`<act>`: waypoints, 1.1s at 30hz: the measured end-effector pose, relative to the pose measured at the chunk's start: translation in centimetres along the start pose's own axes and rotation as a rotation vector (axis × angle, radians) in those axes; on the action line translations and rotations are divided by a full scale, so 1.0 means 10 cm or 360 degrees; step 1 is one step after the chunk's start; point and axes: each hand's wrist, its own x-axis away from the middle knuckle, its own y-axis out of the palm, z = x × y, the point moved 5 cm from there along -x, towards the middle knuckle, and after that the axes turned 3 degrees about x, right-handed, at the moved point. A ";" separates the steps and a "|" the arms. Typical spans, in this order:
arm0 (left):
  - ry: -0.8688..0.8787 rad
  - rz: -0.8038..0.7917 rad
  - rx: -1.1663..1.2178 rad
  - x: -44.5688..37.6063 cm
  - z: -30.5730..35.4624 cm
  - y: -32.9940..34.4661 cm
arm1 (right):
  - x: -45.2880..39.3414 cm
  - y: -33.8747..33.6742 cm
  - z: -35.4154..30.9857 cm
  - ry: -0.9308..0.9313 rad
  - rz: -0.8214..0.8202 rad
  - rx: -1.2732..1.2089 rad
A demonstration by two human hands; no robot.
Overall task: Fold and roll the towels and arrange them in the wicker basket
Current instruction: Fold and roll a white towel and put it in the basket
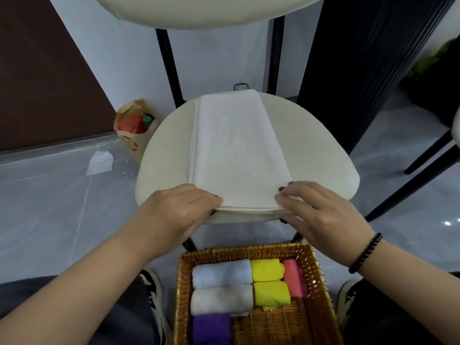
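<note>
A white towel (pixel 236 148), folded into a long strip, lies lengthwise on a cream chair seat (pixel 161 158). My left hand (pixel 179 207) holds its near left corner, fingers curled over the seat's front edge. My right hand (pixel 313 207) pinches the near right corner, thumb on top. Below, between my knees, a wicker basket (pixel 321 295) holds rolled towels: a pale blue one (pixel 221 272), a white one (pixel 221 300), two yellow ones (pixel 267 270), a pink one (pixel 292 277) and a purple one (pixel 211 328).
A paper bag (pixel 132 130) with an orange item and a green-capped bottle stands on the grey tiled floor left of the chair. A crumpled white tissue (pixel 99 161) lies near it. Black chair legs (pixel 410 188) cross at right. A dark slatted panel (pixel 361 58) stands behind.
</note>
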 end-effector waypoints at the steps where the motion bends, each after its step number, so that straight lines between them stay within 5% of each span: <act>1: -0.0008 0.0027 -0.0031 0.01 0.00 -0.02 | 0.00 -0.02 0.02 -0.0001 -0.0005 0.0013; 5: -0.0134 0.0159 -0.0137 0.00 0.03 0.06 | -0.08 0.01 0.03 0.0016 0.0025 0.0034; 10: -0.0654 0.0252 0.0194 -0.06 -0.12 0.20 | -0.24 0.05 0.05 0.0088 0.0120 -0.0041; 19: -0.0929 0.0260 0.0581 -0.12 -0.33 0.22 | -0.34 0.10 0.07 0.0016 0.0167 -0.0028; 26: -0.0901 0.0401 0.0580 -0.22 -0.39 0.09 | -0.44 0.16 0.18 0.0419 0.0170 -0.0586; 33: -0.0511 0.0436 0.0054 -0.21 -0.38 -0.01 | -0.54 0.11 0.20 0.0318 0.0143 -0.0281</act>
